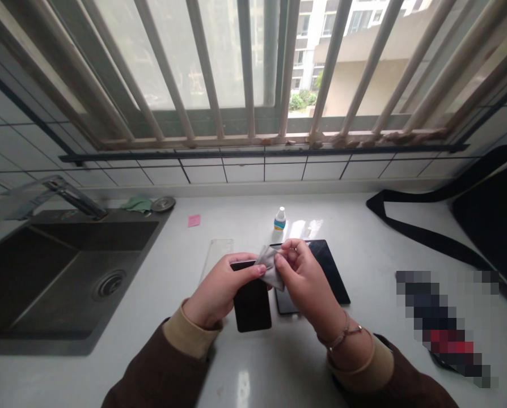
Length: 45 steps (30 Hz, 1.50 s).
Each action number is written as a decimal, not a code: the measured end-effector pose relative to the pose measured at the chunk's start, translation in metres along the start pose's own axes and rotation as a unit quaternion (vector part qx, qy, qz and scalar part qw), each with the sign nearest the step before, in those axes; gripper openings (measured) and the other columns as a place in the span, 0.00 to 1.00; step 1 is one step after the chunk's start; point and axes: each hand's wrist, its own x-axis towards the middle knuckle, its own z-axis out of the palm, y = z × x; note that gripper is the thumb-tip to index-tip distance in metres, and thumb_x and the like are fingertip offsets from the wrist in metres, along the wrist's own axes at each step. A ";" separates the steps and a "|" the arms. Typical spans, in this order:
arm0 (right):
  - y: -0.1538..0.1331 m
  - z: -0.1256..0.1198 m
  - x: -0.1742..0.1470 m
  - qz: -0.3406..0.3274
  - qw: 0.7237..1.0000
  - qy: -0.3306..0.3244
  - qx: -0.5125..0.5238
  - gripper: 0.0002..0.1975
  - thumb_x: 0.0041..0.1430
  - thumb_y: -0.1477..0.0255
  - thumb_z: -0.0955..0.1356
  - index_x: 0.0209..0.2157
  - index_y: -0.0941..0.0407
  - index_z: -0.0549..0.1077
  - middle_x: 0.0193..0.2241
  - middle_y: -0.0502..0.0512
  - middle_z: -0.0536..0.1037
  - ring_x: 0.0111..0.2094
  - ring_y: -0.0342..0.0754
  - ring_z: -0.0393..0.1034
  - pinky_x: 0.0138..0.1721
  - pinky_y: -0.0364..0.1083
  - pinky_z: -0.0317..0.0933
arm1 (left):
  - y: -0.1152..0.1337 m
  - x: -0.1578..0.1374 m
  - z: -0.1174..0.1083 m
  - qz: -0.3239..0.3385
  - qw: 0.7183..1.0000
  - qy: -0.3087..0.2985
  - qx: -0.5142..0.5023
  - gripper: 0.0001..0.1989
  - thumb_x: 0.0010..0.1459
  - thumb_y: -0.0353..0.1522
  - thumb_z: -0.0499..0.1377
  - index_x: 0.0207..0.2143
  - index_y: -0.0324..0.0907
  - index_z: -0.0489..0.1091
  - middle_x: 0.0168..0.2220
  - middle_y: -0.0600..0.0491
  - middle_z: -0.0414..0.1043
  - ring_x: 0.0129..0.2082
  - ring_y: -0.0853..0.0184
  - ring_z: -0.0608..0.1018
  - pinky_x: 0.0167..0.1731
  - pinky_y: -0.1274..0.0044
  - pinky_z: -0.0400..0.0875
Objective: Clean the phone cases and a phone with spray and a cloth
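My left hand is wrapped round a black smartphone, held upright above the counter with its dark face towards me. Between both hands is a small grey cloth; the left thumb presses on its left edge. Fingers of my right hand pinch the cloth's right side. Below and behind the right hand lies a black tablet, partly covered by that hand. A clear phone case rests on the counter behind my left hand. Just beyond the hands stands a small white-capped bottle.
At left is a dark sink with a faucet. A green cloth, a metal drain cover and a pink sticky note lie near it. A black bag strap and a blurred-out dark object occupy the right.
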 end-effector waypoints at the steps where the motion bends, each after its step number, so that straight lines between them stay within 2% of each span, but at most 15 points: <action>1: -0.001 0.000 0.001 0.027 0.999 -0.003 0.046 0.19 0.66 0.57 0.74 0.49 0.51 0.67 0.34 0.48 0.77 0.31 0.46 0.72 0.31 0.45 0.66 | 0.001 0.000 0.000 0.001 1.000 -0.003 -0.012 0.12 0.54 0.34 0.77 0.39 0.38 0.84 0.36 0.47 0.84 0.34 0.62 0.84 0.38 0.74 0.80; 5: -0.013 0.003 0.004 0.126 0.971 0.001 0.202 0.25 0.58 0.56 0.79 0.49 0.54 0.74 0.39 0.52 0.80 0.35 0.46 0.75 0.34 0.45 0.71 | 0.003 -0.002 -0.002 0.012 0.999 -0.018 -0.047 0.10 0.56 0.32 0.75 0.39 0.38 0.84 0.35 0.47 0.84 0.33 0.63 0.83 0.36 0.76 0.79; 8: -0.023 0.006 0.002 0.153 0.955 -0.025 0.252 0.23 0.55 0.58 0.81 0.46 0.55 0.77 0.41 0.55 0.82 0.37 0.47 0.77 0.36 0.45 0.73 | 0.005 -0.004 -0.002 0.022 0.998 -0.021 -0.054 0.10 0.54 0.32 0.76 0.38 0.38 0.84 0.35 0.47 0.84 0.32 0.65 0.82 0.34 0.78 0.78; 18: -0.022 0.006 -0.001 0.129 0.960 -0.032 0.247 0.19 0.56 0.59 0.81 0.44 0.54 0.81 0.38 0.52 0.81 0.37 0.45 0.76 0.37 0.44 0.70 | 0.006 -0.006 -0.004 0.023 0.998 -0.034 -0.042 0.12 0.53 0.33 0.77 0.39 0.37 0.85 0.34 0.47 0.83 0.32 0.65 0.81 0.35 0.78 0.76; 25: -0.021 0.006 -0.002 0.108 0.971 -0.029 0.212 0.20 0.56 0.59 0.81 0.45 0.52 0.77 0.38 0.51 0.79 0.37 0.47 0.75 0.39 0.46 0.70 | 0.007 -0.006 -0.004 0.025 0.998 -0.048 -0.038 0.13 0.53 0.34 0.77 0.40 0.37 0.85 0.35 0.47 0.83 0.32 0.64 0.81 0.36 0.77 0.75; 31: -0.015 0.003 -0.003 0.060 0.981 -0.034 0.180 0.21 0.60 0.60 0.79 0.49 0.50 0.72 0.37 0.48 0.76 0.36 0.45 0.72 0.37 0.45 0.66 | 0.006 -0.007 -0.004 0.023 0.998 -0.055 -0.031 0.13 0.54 0.33 0.76 0.41 0.38 0.85 0.35 0.46 0.83 0.34 0.63 0.82 0.37 0.77 0.74; 34: -0.013 0.003 -0.003 0.050 0.981 -0.046 0.184 0.18 0.62 0.62 0.78 0.48 0.50 0.71 0.38 0.49 0.76 0.36 0.45 0.72 0.38 0.44 0.65 | 0.006 -0.007 -0.004 0.016 0.998 -0.053 -0.030 0.13 0.53 0.33 0.77 0.40 0.37 0.85 0.35 0.45 0.83 0.34 0.63 0.81 0.37 0.77 0.74; 38: -0.013 0.003 -0.002 0.052 0.980 -0.037 0.188 0.16 0.63 0.62 0.77 0.45 0.51 0.71 0.36 0.48 0.77 0.31 0.42 0.69 0.35 0.43 0.63 | 0.006 -0.008 -0.003 0.018 0.998 -0.046 -0.026 0.13 0.52 0.34 0.77 0.39 0.37 0.85 0.35 0.46 0.83 0.33 0.65 0.80 0.36 0.78 0.74; 42: -0.015 0.004 -0.002 0.070 0.978 -0.014 0.196 0.19 0.62 0.59 0.78 0.47 0.52 0.72 0.41 0.52 0.79 0.37 0.45 0.74 0.38 0.45 0.67 | 0.007 -0.008 -0.004 0.029 0.998 -0.049 -0.023 0.15 0.53 0.35 0.76 0.41 0.37 0.85 0.37 0.44 0.83 0.35 0.62 0.81 0.37 0.76 0.75; 45: -0.015 0.004 -0.001 0.057 0.982 -0.012 0.180 0.19 0.61 0.60 0.79 0.48 0.52 0.74 0.40 0.50 0.79 0.37 0.44 0.73 0.37 0.44 0.67 | 0.008 -0.008 -0.002 0.035 0.998 -0.043 -0.030 0.13 0.53 0.34 0.76 0.40 0.37 0.85 0.34 0.45 0.82 0.34 0.63 0.80 0.35 0.76 0.75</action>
